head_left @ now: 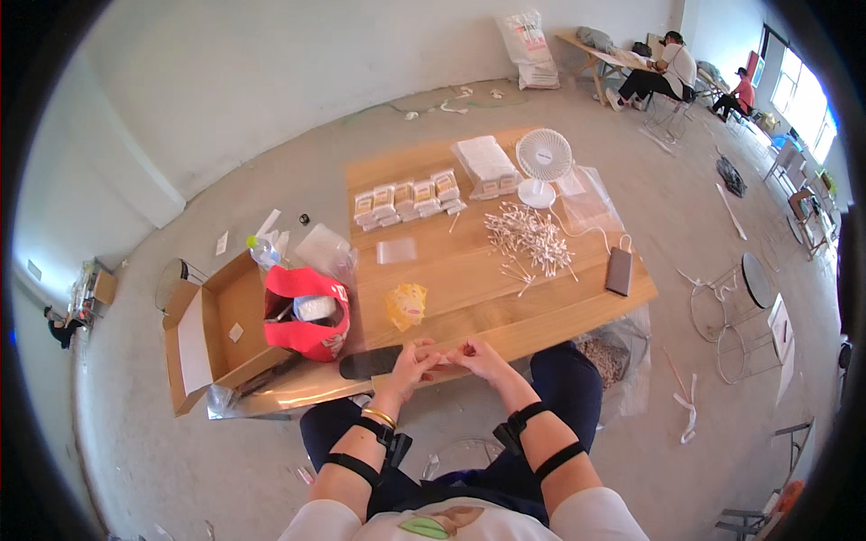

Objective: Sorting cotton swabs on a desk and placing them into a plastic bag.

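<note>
Object [442, 360], small and pale, between left hand [415, 365] and right hand [480, 355].

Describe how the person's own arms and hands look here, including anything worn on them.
The left hand and right hand are ungloved. Each arm wears two black straps and a dark, blocky device. A gold-coloured bangle circles the left arm. The short sleeves are white.

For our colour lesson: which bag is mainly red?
The bag left of the yellow wrapper: it alone is mainly red; the far sack is mostly white.
</note>
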`<move>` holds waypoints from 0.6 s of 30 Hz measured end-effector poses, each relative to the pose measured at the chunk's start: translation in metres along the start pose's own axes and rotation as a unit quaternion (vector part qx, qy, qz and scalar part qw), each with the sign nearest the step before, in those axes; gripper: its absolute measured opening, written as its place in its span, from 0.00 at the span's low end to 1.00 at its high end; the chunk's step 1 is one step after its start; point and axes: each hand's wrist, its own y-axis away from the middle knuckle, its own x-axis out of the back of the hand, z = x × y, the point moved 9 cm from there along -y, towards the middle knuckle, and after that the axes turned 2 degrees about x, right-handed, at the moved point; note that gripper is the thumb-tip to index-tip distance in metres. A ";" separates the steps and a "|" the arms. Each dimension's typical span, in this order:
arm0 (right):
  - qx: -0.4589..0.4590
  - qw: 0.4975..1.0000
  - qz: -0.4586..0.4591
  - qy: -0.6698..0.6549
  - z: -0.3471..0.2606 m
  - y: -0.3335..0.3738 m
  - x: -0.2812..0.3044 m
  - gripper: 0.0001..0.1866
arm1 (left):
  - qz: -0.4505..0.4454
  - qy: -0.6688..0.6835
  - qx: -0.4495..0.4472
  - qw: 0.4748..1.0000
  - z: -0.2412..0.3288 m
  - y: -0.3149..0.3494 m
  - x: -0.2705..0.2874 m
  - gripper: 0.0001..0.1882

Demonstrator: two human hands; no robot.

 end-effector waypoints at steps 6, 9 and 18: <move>0.070 0.985 0.027 -0.158 -0.025 -0.005 0.000 0.09 | -0.019 0.019 -0.013 1.000 -0.010 -0.001 -0.013 0.25; 0.068 0.972 0.041 -0.221 -0.033 -0.021 0.004 0.11 | -0.054 -0.127 -0.124 0.983 0.016 -0.011 -0.016 0.22; 0.262 0.880 0.310 0.247 -0.054 -0.005 0.049 0.09 | 0.435 -0.112 -0.261 0.855 0.184 -0.085 0.192 0.18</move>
